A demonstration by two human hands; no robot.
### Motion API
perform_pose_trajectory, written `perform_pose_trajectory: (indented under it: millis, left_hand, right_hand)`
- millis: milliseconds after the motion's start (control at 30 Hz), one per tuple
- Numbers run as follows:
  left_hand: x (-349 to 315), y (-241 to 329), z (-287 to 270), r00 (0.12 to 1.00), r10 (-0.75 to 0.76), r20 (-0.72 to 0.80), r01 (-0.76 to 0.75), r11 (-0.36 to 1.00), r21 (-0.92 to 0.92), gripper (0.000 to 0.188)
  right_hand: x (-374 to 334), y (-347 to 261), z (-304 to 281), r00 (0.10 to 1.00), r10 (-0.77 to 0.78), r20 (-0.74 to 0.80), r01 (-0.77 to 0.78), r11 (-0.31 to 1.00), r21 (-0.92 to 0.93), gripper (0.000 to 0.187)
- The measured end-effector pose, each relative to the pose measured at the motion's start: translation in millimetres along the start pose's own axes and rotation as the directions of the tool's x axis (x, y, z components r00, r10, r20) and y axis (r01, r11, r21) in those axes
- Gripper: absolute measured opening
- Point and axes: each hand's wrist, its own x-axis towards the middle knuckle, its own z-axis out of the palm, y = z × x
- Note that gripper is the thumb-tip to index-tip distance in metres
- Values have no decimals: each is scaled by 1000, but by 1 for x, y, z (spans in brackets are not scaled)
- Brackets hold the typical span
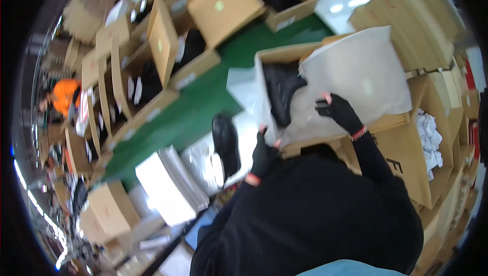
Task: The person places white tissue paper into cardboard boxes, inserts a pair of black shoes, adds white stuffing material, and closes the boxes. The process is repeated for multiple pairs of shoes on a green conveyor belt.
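An open cardboard shoe box (pixel 291 52) lies before me with a black boot (pixel 281 93) on its side in it. White wrapping paper (pixel 363 75) spreads over the box's right part, and a thinner sheet (pixel 243 90) hangs out at the left. My right hand (pixel 343 114), in a black fingerless glove, hovers over the paper with fingers stretched out. Beside the box's near left corner is my left hand (pixel 265 155), gloved alike, thumb and forefinger apart and nothing seen between them. Left of it, a second black boot or shoe (pixel 225 141) rests with a white piece against it.
Open boxes (pixel 152 101) with black footwear line the far side of the green work surface (pixel 168 130). A stack of white sheets (pixel 168 184) sits at the left. On the right, a large carton (pixel 401 161) contains crumpled white paper (pixel 428 141). A person in orange (pixel 66 95) is far left.
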Motion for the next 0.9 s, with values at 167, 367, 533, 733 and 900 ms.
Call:
perform_pose_trajectory:
  millis: [167, 367, 533, 733, 900]
  left_hand:
    - [32, -3, -53, 868, -496, 42, 423, 690, -588, 36]
    - [81, 81, -61, 901, -268, -340, 30, 822, -569, 50]
    - [66, 154, 0, 952, -249, -179, 132, 860, -493, 48]
    - [65, 244, 99, 996, 26, -85, -51, 947, -317, 36]
    - [47, 271, 116, 1000, 13, 7, -11, 965, -262, 34]
  right_hand:
    - [-103, -47, -80, 850, -313, -424, 298, 949, -103, 34]
    - [-220, -65, -274, 408, -776, -480, -108, 481, -870, 31]
    - [-277, -79, -381, 389, -666, -637, -290, 567, -771, 39]
    - [-242, -6, -489, 750, -392, -533, -527, 133, -839, 44]
    - [-148, 28, -528, 875, -414, -251, -443, -472, -762, 26]
